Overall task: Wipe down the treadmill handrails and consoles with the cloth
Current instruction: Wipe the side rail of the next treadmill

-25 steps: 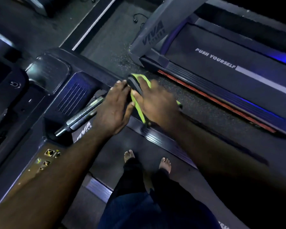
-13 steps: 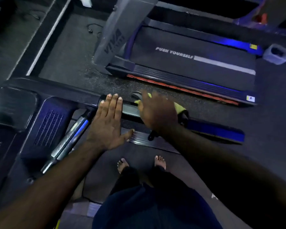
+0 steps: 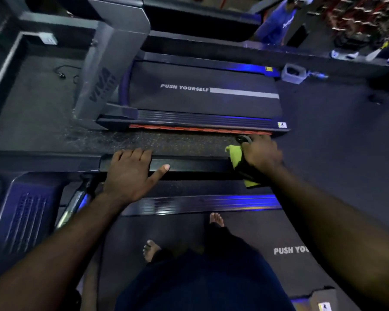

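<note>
The rail [image 3: 195,165] runs straight across the view, its long axis from 9 to 3 o'clock, with the console [image 3: 25,221] at its 9 o'clock end. The yellow-green cloth [image 3: 234,156] sits at the 3 o'clock end, draped over the rail and hanging down its near side. The right hand [image 3: 259,154] has hold of it, knuckles up, with the fingers curled over the cloth and round the rail. A dark rounded piece shows just past the fingers; I cannot tell whether it is the rail's end. The left hand [image 3: 130,173] holds nothing. It lies flat on the rail well toward 9 o'clock, fingers straight and together over the far edge, thumb spread along the rail toward 3 o'clock.

So the cloth is under the right hand and at 3 o'clock from the left, with a bare stretch of rail between them. Any stroke has to follow that axis. The right hand is the one placed for it, and the left looks like a brace. The console, at 8 o'clock, is nearer the left hand and well apart from the cloth, so it is likely a later step. Another treadmill [image 3: 200,102] stands beyond the rail at 12 o'clock.
</note>
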{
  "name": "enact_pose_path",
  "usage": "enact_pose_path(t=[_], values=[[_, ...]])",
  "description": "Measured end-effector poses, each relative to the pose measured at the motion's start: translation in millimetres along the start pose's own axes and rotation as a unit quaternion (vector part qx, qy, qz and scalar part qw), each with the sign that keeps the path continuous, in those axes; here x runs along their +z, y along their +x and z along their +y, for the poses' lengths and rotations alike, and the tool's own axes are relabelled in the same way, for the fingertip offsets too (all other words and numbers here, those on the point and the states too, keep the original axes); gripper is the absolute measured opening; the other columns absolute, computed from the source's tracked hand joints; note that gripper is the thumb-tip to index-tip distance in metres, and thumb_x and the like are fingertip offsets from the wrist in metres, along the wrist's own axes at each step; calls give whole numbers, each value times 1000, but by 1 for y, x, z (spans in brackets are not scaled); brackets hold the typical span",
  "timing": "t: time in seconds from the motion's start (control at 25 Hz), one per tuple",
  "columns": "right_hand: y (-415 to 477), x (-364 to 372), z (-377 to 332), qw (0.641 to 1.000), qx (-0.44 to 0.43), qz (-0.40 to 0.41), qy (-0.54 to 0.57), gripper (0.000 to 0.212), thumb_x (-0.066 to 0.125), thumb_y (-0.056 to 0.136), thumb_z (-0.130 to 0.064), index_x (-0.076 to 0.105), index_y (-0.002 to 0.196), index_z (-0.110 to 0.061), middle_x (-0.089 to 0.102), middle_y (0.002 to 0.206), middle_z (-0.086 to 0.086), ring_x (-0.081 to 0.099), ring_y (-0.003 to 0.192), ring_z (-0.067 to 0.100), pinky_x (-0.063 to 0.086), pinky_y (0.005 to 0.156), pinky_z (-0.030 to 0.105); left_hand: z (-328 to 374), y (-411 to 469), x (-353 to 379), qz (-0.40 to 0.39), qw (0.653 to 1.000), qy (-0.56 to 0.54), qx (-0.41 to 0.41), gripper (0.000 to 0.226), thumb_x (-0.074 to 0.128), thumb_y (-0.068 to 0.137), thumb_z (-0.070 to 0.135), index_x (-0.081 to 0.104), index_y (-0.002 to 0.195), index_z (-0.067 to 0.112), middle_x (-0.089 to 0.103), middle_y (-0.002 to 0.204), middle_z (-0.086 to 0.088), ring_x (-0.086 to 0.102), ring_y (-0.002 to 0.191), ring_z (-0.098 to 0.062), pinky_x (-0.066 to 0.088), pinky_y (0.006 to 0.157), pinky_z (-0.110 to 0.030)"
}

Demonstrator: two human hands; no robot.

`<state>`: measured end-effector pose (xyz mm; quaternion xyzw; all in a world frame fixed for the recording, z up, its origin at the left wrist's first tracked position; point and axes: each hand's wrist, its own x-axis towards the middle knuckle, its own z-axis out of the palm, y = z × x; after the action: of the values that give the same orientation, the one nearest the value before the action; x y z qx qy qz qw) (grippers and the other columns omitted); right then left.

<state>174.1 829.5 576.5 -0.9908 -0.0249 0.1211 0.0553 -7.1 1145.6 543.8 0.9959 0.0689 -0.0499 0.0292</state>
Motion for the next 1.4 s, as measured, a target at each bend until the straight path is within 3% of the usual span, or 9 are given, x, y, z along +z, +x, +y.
enact_pose_path(t=[0.24, 0.4, 0.64, 0.76, 0.88, 1.0, 1.12, 1.24, 1.4], values=[[-67, 17, 24, 962, -242, 120, -23, 46, 49, 102, -61, 61, 139, -36, 62, 140, -4, 55, 127, 29, 44, 102, 50, 14, 5, -1, 15, 998, 14, -53, 88, 17, 95, 85, 69, 113, 16, 71, 112, -7, 66, 104, -30, 43, 96, -49], [29, -2, 4, 963, -209, -169, -20, 53, 37, 94, -67, 72, 107, -30, 74, 112, 1, 68, 96, 25, 54, 83, 39, 56, 31, -2, 26, 992, -25, -123, 80, 25, 97, 81, 66, 123, 17, 65, 133, -8, 60, 122, -33, 39, 107, -60], [-8, -16, 78, 916, -390, -87, -29, 66, 35, 89, -54, 39, 154, -42, 49, 150, -8, 50, 131, 26, 50, 98, 49, 143, 63, 4, 39, 973, -11, -227, 73, 38, 97, 71, 68, 130, 13, 60, 148, -12, 50, 137, -40, 28, 121, -60], [59, 7, 50, 907, -317, -260, 94, 49, 36, 98, -47, 58, 139, -32, 64, 135, 1, 61, 121, 29, 51, 100, 46, 159, 73, 10, 46, 951, -8, -306, 77, 37, 96, 69, 65, 136, 9, 49, 158, -16, 42, 147, -40, 24, 123, -58], [90, 14, 50, 816, -291, -448, 220, 48, 44, 103, -38, 62, 143, -18, 61, 146, 8, 57, 125, 17, 41, 108, 31, 163, 72, 12, 60, 936, -10, -347, 74, 36, 98, 62, 60, 143, 9, 41, 164, -16, 33, 153, -37, 18, 126, -58], [91, -13, 104, 796, -385, -421, 200, 62, 39, 94, -44, 43, 156, -43, 46, 157, -15, 43, 139, -3, 34, 114, 26, 168, 70, 14, 75, 926, -21, -370, 69, 35, 99, 55, 53, 147, 9, 36, 166, -18, 27, 155, -39, 9, 128, -60], [102, -10, 98, 779, -378, -453, 212, 60, 41, 92, -34, 54, 150, -36, 56, 143, -12, 54, 109, -18, 41, 96, 17, 167, 75, 15, 70, 917, -30, -392, 71, 35, 98, 54, 48, 150, 7, 32, 167, -20, 23, 156, -41, 4, 128, -62], [106, 3, 81, 752, -375, -507, 194, 40, 46, 111, -29, 58, 147, -17, 61, 141, -5, 60, 121, 2, 40, 113, 23, 171, 70, 17, 83, 901, -46, -423, 80, 33, 98, 56, 39, 155, 1, 25, 169, -25, 16, 157, -45, 2, 128, -60], [100, -19, 124, 776, -384, -464, 189, 51, 57, 107, -26, 46, 157, -28, 45, 160, -14, 44, 142, -1, 26, 123, 22, 188, 62, 25, 120, 868, -68, -477, 88, 29, 101, 60, 29, 159, -7, 13, 168, -35, 6, 158, -49, 4, 129, -60]])
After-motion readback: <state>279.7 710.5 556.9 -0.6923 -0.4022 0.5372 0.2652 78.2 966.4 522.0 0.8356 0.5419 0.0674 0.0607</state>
